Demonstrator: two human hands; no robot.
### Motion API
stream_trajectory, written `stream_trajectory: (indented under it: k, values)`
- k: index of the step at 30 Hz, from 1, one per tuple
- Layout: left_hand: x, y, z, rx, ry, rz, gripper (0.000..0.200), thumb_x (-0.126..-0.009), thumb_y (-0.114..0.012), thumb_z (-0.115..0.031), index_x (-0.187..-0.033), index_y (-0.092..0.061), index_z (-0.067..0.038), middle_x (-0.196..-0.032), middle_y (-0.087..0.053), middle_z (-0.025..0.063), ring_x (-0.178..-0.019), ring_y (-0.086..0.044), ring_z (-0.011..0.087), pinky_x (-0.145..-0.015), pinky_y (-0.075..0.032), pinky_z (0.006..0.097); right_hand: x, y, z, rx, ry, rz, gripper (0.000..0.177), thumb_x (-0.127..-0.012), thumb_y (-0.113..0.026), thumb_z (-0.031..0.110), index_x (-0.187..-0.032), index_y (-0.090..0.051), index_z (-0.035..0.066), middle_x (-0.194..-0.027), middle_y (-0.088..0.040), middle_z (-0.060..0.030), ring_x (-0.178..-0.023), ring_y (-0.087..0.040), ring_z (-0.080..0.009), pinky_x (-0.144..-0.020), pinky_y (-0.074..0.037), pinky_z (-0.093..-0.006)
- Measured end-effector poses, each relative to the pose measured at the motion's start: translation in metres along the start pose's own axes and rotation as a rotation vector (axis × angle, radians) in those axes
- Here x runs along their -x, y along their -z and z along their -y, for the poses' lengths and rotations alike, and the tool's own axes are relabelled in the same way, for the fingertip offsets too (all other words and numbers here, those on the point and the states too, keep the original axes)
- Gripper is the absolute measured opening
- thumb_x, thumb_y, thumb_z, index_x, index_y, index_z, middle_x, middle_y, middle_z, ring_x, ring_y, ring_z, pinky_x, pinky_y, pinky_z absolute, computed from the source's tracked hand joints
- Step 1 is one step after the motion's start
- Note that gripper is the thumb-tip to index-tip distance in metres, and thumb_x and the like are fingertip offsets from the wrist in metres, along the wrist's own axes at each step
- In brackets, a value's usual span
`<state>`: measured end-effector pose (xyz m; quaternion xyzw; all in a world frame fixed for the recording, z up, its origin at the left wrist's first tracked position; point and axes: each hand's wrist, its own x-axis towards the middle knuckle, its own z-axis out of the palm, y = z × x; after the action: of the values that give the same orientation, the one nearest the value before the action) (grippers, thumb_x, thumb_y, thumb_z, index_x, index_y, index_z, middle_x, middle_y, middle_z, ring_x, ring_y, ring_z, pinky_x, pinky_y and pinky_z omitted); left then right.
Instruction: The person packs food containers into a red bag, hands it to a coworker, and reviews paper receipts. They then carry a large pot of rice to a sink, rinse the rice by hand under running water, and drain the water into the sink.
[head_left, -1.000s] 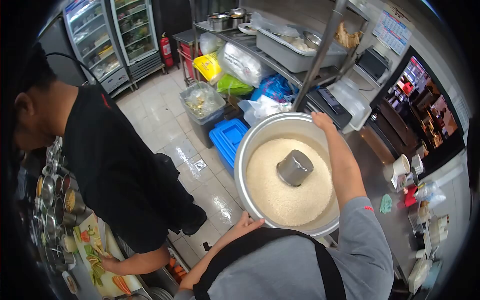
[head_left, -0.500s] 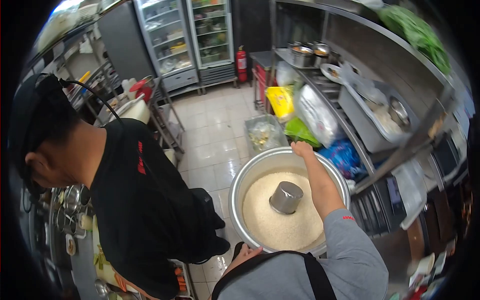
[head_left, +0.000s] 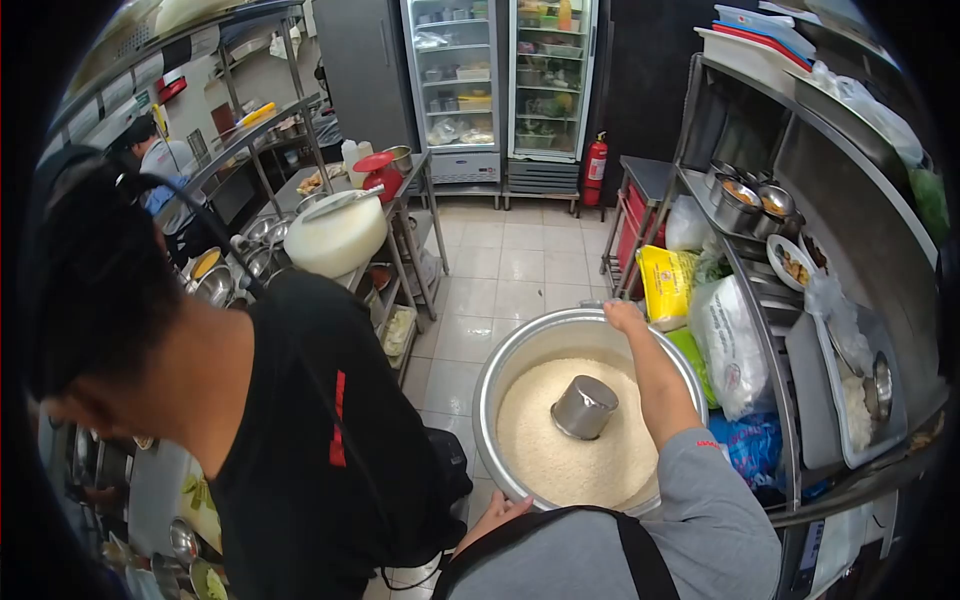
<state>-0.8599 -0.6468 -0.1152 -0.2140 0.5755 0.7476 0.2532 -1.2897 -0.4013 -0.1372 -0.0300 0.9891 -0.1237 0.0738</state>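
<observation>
A large round metal pot (head_left: 487, 400) is in front of my body. White grains of rice (head_left: 545, 455) fill its lower part, and a metal cup (head_left: 585, 407) stands in the rice, tilted a little. My right hand (head_left: 625, 316) is closed around the handle at the pot's far rim, with that arm reaching over the pot. At the near left rim, my left hand (head_left: 497, 518) holds the edge, partly hidden by my body.
Close on my left stands a co-worker in black (head_left: 330, 430). Metal shelving (head_left: 765, 350) with pots and bags runs along the right. Glass-door fridges (head_left: 500, 90), a fire extinguisher (head_left: 595, 170) and tiled floor (head_left: 500, 266) lie ahead. A counter holds a white tub (head_left: 336, 238).
The view has turned rightward and lifted toward the fridges. The pot appears slightly lower and further right, still between my hands. A plastic bag of scraps beyond the pot is out of sight.
</observation>
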Motion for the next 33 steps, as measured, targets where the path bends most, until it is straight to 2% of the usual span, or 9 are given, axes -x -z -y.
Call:
stream_trajectory:
  k: [14,17,19,20,21,23,26,30,33]
  values:
    - [-0.169,0.018,-0.13,-0.078,-0.022,0.014,0.063,-0.081,-0.058,-0.038,-0.121,-0.03,0.003,-0.095,-0.054,0.0141,-0.088,-0.052,0.0189,-0.077,-0.041,0.0286,-0.236,0.014,0.062,0.024,0.046,0.041,0.054,-0.08,-0.03,0.042,-0.104,-0.058,0.004,-0.111,-0.054,-0.0186,-0.105,-0.051,-0.0334,-0.09,-0.037,-0.042]
    - [-0.198,0.032,-0.155,0.184,-0.062,0.083,0.046,-0.086,-0.053,-0.03,-0.118,-0.039,-0.001,-0.099,-0.055,0.0152,-0.086,-0.055,0.0175,-0.074,-0.044,0.0279,-0.283,0.014,0.081,0.004,0.06,0.037,0.051,-0.078,-0.033,0.042,-0.101,-0.06,0.005,-0.108,-0.055,-0.0201,-0.103,-0.051,-0.0354,-0.089,-0.038,-0.0432]
    - [-0.228,0.057,-0.17,0.057,-0.206,0.045,0.032,-0.087,-0.051,-0.025,-0.108,-0.051,-0.001,-0.092,-0.059,0.0123,-0.079,-0.056,0.0145,-0.068,-0.044,0.0259,-0.313,0.015,0.097,-0.006,0.072,0.034,0.051,-0.078,-0.033,0.041,-0.1,-0.061,0.004,-0.108,-0.055,-0.0205,-0.103,-0.051,-0.0349,-0.088,-0.039,-0.0436]
    - [-0.236,0.073,-0.188,-0.275,-0.268,-0.081,0.027,-0.086,-0.052,-0.024,-0.089,-0.061,0.001,-0.079,-0.062,0.008,-0.071,-0.056,0.0116,-0.064,-0.044,0.025,-0.325,0.017,0.106,-0.007,0.076,0.036,0.051,-0.079,-0.033,0.041,-0.1,-0.061,0.004,-0.108,-0.055,-0.0208,-0.103,-0.051,-0.0346,-0.088,-0.039,-0.0438]
    - [-0.244,0.082,-0.208,-0.411,-0.268,-0.284,0.024,-0.084,-0.054,-0.021,-0.079,-0.063,0.001,-0.066,-0.061,0.0075,-0.066,-0.055,0.0105,-0.061,-0.042,0.0252,-0.34,0.014,0.111,-0.003,0.073,0.051,0.051,-0.079,-0.033,0.041,-0.1,-0.061,0.004,-0.107,-0.055,-0.021,-0.103,-0.051,-0.0346,-0.087,-0.039,-0.0438]
    - [-0.255,0.078,-0.287,-0.593,-0.283,-0.687,0.02,-0.08,-0.057,-0.018,-0.077,-0.063,0.0,-0.066,-0.059,0.011,-0.063,-0.056,0.0175,-0.058,-0.042,0.0293,-0.378,0.015,0.126,0.005,0.08,0.064,0.051,-0.079,-0.032,0.041,-0.1,-0.061,0.004,-0.107,-0.055,-0.0216,-0.103,-0.052,-0.0345,-0.087,-0.039,-0.0438]
    - [-0.333,0.097,-0.351,-0.858,-0.722,-0.617,0.013,-0.075,-0.061,-0.016,-0.08,-0.065,-0.004,-0.072,-0.058,0.0136,-0.065,-0.059,0.0203,-0.06,-0.044,0.0313,-0.432,0.017,0.136,-0.012,0.075,0.048,0.051,-0.079,-0.032,0.041,-0.101,-0.061,0.004,-0.105,-0.056,-0.0221,-0.101,-0.053,-0.0349,-0.087,-0.04,-0.0434]
    - [-0.487,0.097,-0.399,-1.464,-0.805,-0.267,0.009,-0.07,-0.057,-0.007,-0.072,-0.063,-0.001,-0.079,-0.054,0.0167,-0.075,-0.058,0.0295,-0.057,-0.049,0.0364,-0.495,0.035,0.134,-0.039,-0.014,-0.056,0.051,-0.079,-0.032,0.041,-0.1,-0.061,0.004,-0.103,-0.057,-0.0223,-0.1,-0.053,-0.0352,-0.087,-0.04,-0.043]
    - [-0.559,0.082,-0.429,-1.695,-0.916,-0.214,0.008,-0.068,-0.055,-0.006,-0.068,-0.062,-0.003,-0.077,-0.056,0.0135,-0.075,-0.058,0.0276,-0.057,-0.05,0.0345,-0.522,0.058,0.126,-0.05,-0.085,-0.05,0.05,-0.079,-0.032,0.04,-0.099,-0.062,0.005,-0.103,-0.057,-0.021,-0.1,-0.053,-0.0335,-0.087,-0.04,-0.0419]
